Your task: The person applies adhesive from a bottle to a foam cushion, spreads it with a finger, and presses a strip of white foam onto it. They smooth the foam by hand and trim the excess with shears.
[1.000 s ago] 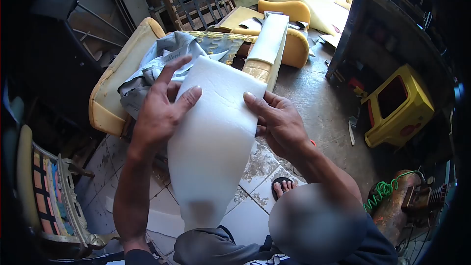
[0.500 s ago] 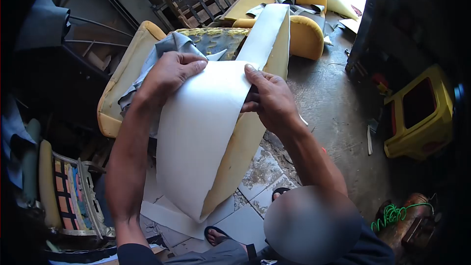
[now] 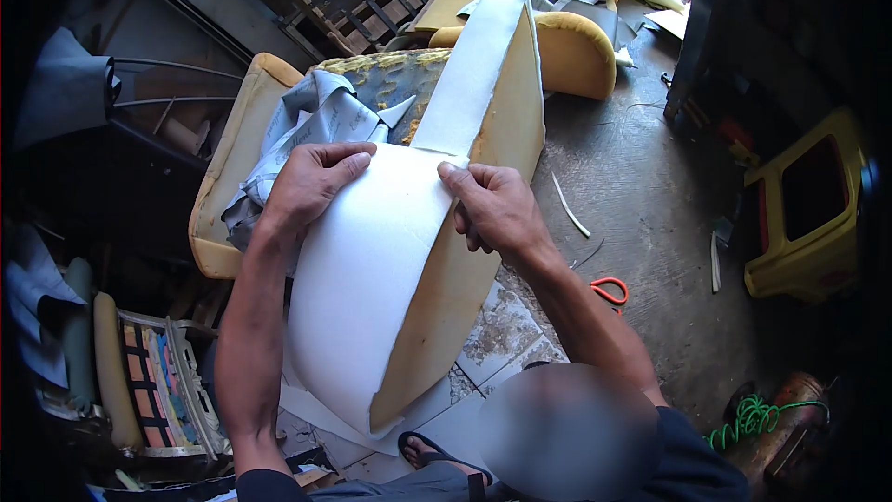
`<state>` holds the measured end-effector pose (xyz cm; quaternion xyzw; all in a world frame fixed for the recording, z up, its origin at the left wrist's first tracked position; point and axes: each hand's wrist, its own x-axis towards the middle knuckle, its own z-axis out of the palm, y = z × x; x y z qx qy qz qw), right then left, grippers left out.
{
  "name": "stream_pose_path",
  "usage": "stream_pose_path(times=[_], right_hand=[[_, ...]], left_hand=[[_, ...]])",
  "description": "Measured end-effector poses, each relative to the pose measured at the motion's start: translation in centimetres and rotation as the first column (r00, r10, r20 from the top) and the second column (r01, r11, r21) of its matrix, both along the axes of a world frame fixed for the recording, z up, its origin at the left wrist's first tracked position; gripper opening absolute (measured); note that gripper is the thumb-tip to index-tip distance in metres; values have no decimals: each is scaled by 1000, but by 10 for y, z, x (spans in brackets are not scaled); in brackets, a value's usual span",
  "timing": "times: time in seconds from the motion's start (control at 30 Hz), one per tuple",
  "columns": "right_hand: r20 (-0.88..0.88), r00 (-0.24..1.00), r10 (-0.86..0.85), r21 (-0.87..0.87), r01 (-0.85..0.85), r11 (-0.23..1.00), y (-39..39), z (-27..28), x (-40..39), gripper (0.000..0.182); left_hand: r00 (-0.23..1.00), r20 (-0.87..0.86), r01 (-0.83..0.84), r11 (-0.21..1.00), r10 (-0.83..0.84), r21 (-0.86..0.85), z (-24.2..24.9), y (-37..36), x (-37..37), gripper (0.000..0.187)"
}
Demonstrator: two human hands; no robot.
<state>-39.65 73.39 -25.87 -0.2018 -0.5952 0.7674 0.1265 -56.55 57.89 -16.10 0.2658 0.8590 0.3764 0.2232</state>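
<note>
A white foam sheet (image 3: pixel 362 251) bends over the rounded near end of a tall panel with a tan side face (image 3: pixel 423 344). Pinched at the left corner of the sheet's far edge is my left hand (image 3: pixel 311 181), thumb against fingers. My right hand (image 3: pixel 492 209) grips the right corner of that edge between thumb and curled fingers. Just beyond, a white strip (image 3: pixel 478 65) covers the panel's far top edge, and the sheet's edge lies at its near end. Left of the panel, crumpled grey fabric (image 3: pixel 316 112) lies on a yellow foam-padded frame (image 3: pixel 218 186).
Orange-handled scissors (image 3: pixel 609 291) and a white offcut (image 3: pixel 570 207) are on the floor to the right. A yellow plastic object (image 3: pixel 808 214) stands farther right, with a green coiled cord (image 3: pixel 757 414) below it. Yellow padded chair parts (image 3: pixel 576 51) lie behind. A webbed seat frame (image 3: pixel 163 381) is at left.
Both hands appear lower in the view, still holding the sheet's corners. The sheet's far edge sits lower and closer along the panel. The scissors on the floor now show more fully.
</note>
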Motion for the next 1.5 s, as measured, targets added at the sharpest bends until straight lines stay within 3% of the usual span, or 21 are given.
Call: stream_pose_path(times=[0.37,0.5,0.57,0.77,0.83,1.07,1.17,1.23,1.3,1.37,1.4,1.43,1.47,1.5], right_hand=[[34,999,-25,102,21,995,1,1,-3,50],[40,994,-99,209,89,974,4,-3,-5,52],[11,985,-173,342,159,926,7,-9,-9,54],[81,985,-152,202,133,970,8,-17,-4,55],[-3,984,-176,126,175,977,10,-25,-5,52],[-101,971,-219,139,231,963,6,-37,-14,50],[-123,963,-241,169,259,951,4,-42,-18,52],[-146,938,-315,423,347,837,5,-37,-17,54],[-110,949,-295,422,314,851,4,-30,-5,52],[-268,893,-362,603,449,659,-3,-20,7,45],[-244,924,-294,609,382,695,-8,-10,17,35],[-234,928,-290,607,373,702,-10,-11,15,35],[-453,876,-164,706,466,534,-8,-12,11,32],[-620,784,11,736,576,356,-8,-13,5,29]], left_hand=[[996,-69,-53,998,54,25,-8,-4,4,29],[997,-60,-47,998,50,41,-14,-2,-1,29],[995,-98,-33,999,34,7,-14,2,1,29],[994,-105,10,999,-14,-36,-33,3,-8,28],[994,-109,10,1000,-12,-20,-35,3,-7,28],[992,-124,8,1000,-5,27,-26,3,-9,26],[993,-115,24,999,-29,-48,-31,8,-8,25],[996,-65,54,994,-60,-91,-40,11,-5,24],[995,-67,68,990,-77,-124,-39,8,-7,28],[991,-127,31,997,-40,-76,-32,-1,-6,33],[984,-176,-13,1000,10,-16,-29,-10,-4,38],[985,-170,-25,995,8,-97,-18,-22,2,46],[980,-200,-58,979,18,-197,-9,-39,3,47],[992,-103,-87,974,67,-207,4,-56,18,47]])
